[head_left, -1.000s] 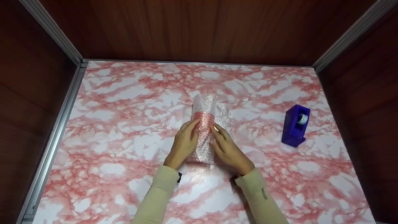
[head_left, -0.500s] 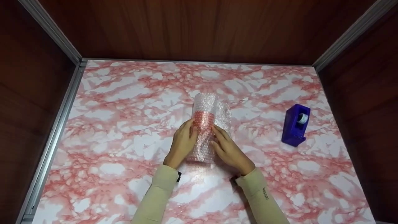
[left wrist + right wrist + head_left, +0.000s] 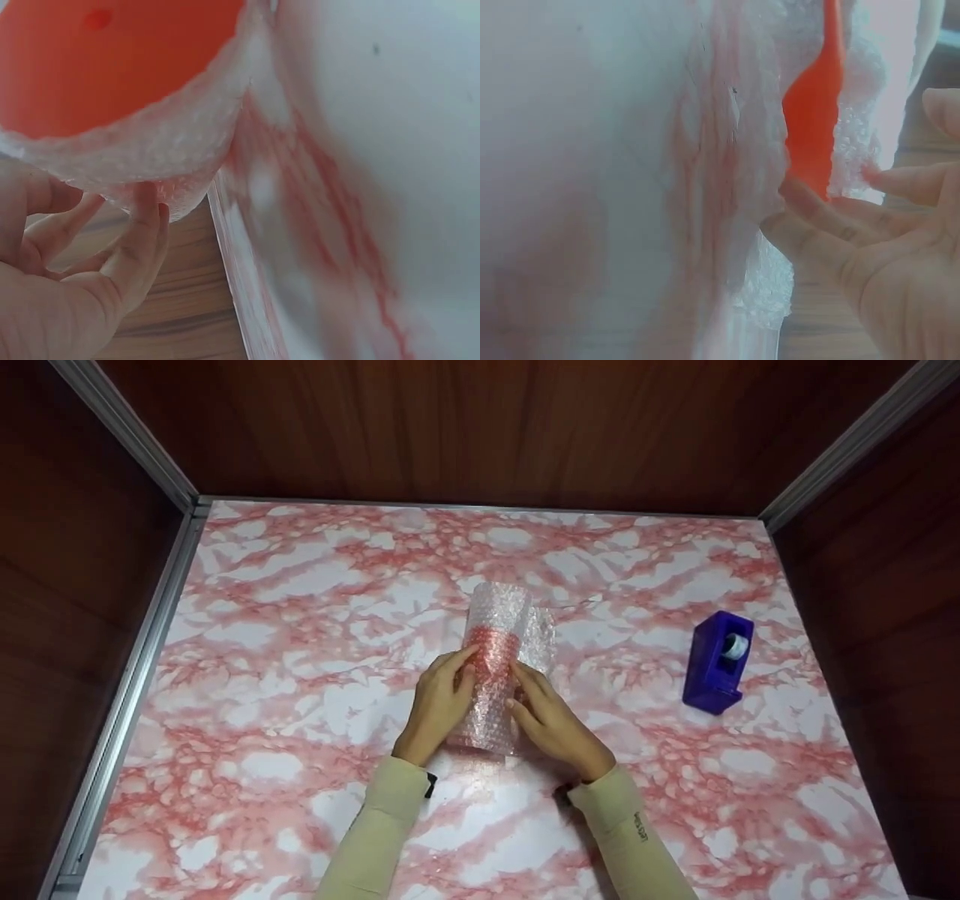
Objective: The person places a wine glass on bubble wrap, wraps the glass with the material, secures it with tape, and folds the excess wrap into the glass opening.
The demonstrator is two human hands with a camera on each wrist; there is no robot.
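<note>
In the head view a roll of bubble wrap (image 3: pixel 499 604) lies mid-table, pointing away from me, around a red-orange thing (image 3: pixel 493 643). The left wrist view shows a broad, smooth end of the red-orange thing (image 3: pixel 127 67) with a small round mark; its kind I cannot tell. My left hand (image 3: pixel 437 701) grips the roll's left side, fingertips on the plastic and thumb on top. From the right, my right hand (image 3: pixel 553 720) holds the roll, its fingers at the wrap's edge (image 3: pixel 761 277). A loose flap of bubble wrap (image 3: pixel 540 637) lies flat to the right.
A purple tape dispenser (image 3: pixel 716 664) with a tape roll (image 3: pixel 735 646) stands on the right of the marbled red-and-white table (image 3: pixel 300 585). Dark wood panels (image 3: pixel 480 435) close in the back and both sides, edged by metal rails (image 3: pixel 124 690).
The bubble wrap has turned a little between the hands, and its far end now leans slightly right. The fingers have shifted slightly along its sides. The forearms stay almost in place.
</note>
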